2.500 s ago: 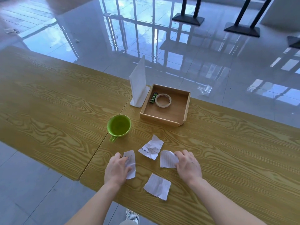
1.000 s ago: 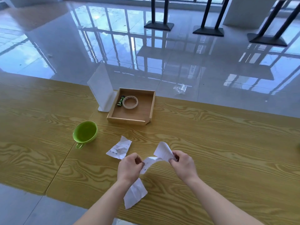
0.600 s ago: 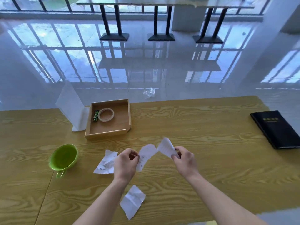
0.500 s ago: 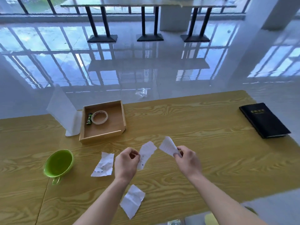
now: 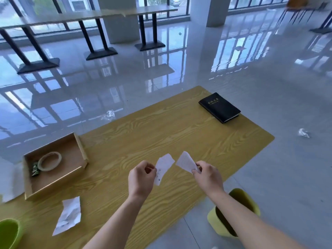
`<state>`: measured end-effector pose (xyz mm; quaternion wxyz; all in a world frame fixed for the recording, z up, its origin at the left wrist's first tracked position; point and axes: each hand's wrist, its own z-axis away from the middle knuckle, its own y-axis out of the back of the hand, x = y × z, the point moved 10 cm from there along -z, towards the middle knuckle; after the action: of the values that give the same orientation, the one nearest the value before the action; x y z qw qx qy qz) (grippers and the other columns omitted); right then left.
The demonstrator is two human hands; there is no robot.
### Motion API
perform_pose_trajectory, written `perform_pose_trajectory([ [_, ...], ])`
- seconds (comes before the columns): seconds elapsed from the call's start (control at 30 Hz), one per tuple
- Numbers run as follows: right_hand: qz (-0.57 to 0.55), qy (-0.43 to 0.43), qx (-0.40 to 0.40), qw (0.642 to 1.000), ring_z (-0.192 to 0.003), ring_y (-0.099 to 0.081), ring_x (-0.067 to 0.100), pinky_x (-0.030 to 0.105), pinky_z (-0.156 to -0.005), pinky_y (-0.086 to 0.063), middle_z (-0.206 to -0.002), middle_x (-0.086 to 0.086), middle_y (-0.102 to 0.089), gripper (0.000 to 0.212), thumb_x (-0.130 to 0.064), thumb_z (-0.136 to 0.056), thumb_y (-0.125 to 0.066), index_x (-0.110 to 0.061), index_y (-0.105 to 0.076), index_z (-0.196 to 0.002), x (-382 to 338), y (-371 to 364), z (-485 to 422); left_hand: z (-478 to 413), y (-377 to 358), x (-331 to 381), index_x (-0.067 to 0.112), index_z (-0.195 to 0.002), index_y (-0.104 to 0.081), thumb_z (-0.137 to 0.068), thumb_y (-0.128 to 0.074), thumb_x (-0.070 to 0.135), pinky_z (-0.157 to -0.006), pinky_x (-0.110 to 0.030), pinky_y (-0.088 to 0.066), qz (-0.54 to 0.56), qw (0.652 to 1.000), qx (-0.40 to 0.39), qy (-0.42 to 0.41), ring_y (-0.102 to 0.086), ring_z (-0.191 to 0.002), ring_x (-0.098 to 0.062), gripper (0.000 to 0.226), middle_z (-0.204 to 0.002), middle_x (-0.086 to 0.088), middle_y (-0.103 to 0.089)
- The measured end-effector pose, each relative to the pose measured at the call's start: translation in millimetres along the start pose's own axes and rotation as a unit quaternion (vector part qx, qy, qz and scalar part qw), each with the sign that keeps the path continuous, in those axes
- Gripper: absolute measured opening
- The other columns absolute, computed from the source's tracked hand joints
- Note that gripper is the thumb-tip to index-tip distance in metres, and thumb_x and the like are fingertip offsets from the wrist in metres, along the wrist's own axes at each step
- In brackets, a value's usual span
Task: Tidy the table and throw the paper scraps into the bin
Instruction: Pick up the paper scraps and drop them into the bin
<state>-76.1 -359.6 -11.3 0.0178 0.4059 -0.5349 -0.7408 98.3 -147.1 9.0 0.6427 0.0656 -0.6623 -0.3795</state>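
Observation:
My left hand (image 5: 142,178) pinches a white paper scrap (image 5: 163,167) above the wooden table (image 5: 161,133). A second white scrap (image 5: 186,161) is pinched in my right hand (image 5: 208,177), a little to the right of the first. Both hands hover over the table's near edge. Another crumpled scrap (image 5: 69,215) lies flat on the table at the lower left. A yellow-green bin (image 5: 218,224) stands on the floor beside the table, under my right forearm, which hides part of it.
A wooden tray (image 5: 79,146) at the left holds a tape ring (image 5: 49,161) and a small green packet (image 5: 35,170). A green cup (image 5: 8,232) sits at the bottom left. A black notebook (image 5: 220,107) lies at the far right corner. Wrappers litter the floor.
Both hands lifted a scrap each off the table and carried them to the right. The view has swung right, bringing the notebook and the bin into sight.

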Motion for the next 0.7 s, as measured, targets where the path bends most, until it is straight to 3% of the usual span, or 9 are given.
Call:
perform_pose_trajectory([
  [0.1,-0.002,-0.017,0.017,1.000,-0.083,-0.062,0.024,0.035,-0.067,-0.051,-0.088,0.000,-0.069,0.015,-0.029,-0.090,-0.059,-0.017,-0.065,-0.097,44,28,-3,8,-40,32,0.026,-0.068,-0.065,-0.081,-0.073,0.018,-0.056,-0.020,-0.045,-0.009,1.000,-0.017,-0.022,-0.061,-0.062,-0.001,0.016,-0.062,0.012,-0.066],
  [0.3,0.015,-0.047,0.035,0.998,-0.072,-0.059,0.023,0.029,-0.053,-0.036,-0.078,-0.002,-0.068,0.013,-0.031,-0.089,-0.059,-0.018,-0.062,-0.087,135,85,-12,33,-135,92,0.025,-0.070,-0.066,-0.082,-0.072,0.016,-0.056,-0.025,-0.048,-0.024,0.996,-0.063,-0.050,-0.062,-0.063,-0.006,0.016,-0.063,0.011,-0.066],
  [0.5,0.010,-0.076,0.059,0.995,-0.078,-0.065,0.028,0.031,-0.061,-0.044,-0.081,0.002,-0.071,0.015,-0.032,-0.087,-0.061,-0.017,-0.065,-0.087,220,144,-14,57,-233,150,0.026,-0.069,-0.065,-0.081,-0.071,0.015,-0.055,-0.026,-0.048,-0.027,0.991,-0.104,-0.077,-0.060,-0.063,-0.009,0.018,-0.061,0.009,-0.065],
  [0.7,-0.002,-0.148,0.084,0.986,-0.077,-0.064,0.028,0.033,-0.062,-0.048,-0.079,0.003,-0.071,0.016,-0.031,-0.086,-0.062,-0.015,-0.065,-0.084,291,176,-1,78,-305,176,0.028,-0.067,-0.061,-0.080,-0.070,0.016,-0.049,-0.016,-0.038,-0.049,0.982,-0.156,-0.095,-0.057,-0.058,-0.005,0.020,-0.058,0.010,-0.062],
])
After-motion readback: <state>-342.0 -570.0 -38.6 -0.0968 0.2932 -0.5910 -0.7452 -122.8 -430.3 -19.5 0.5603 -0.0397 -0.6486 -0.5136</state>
